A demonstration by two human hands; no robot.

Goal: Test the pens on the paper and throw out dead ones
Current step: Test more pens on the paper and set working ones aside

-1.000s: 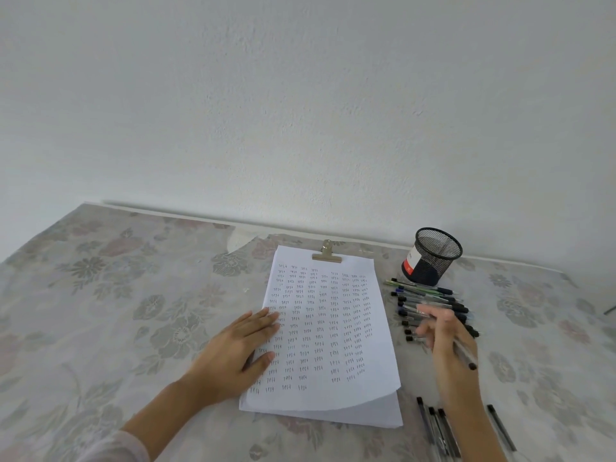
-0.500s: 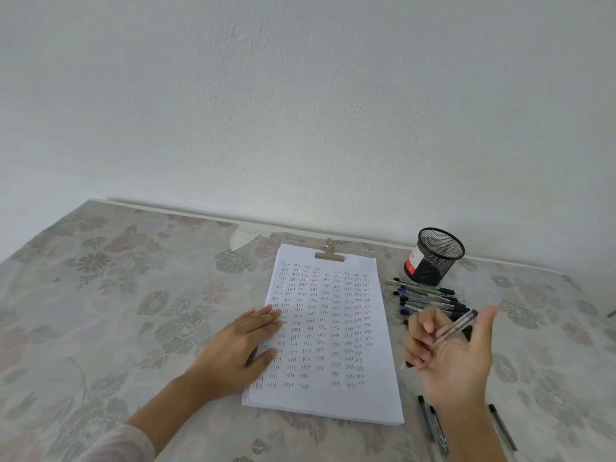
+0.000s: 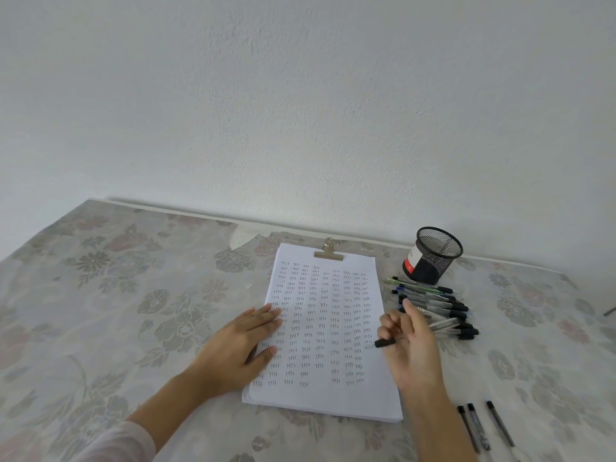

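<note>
A stack of white paper (image 3: 333,395) under a metal clip (image 3: 328,252) lies on the flowered table, covered with rows of small written words. My left hand (image 3: 238,350) rests flat on the sheet's left edge. My right hand (image 3: 411,348) hovers over the sheet's right edge and holds a clear pen with a black grip (image 3: 385,343), its tip pointing left just above the paper. Several more pens (image 3: 443,306) lie in a row right of the paper.
A black mesh pen cup (image 3: 433,256) with a red and white label stands at the back right by the wall. Three pens (image 3: 483,425) lie apart near the front right. The table is covered by a flowered cloth (image 3: 116,295).
My right hand lifted a pen from the row, turned it in the fingers and carried it left over the paper's right edge. My left hand stayed on the sheet.
</note>
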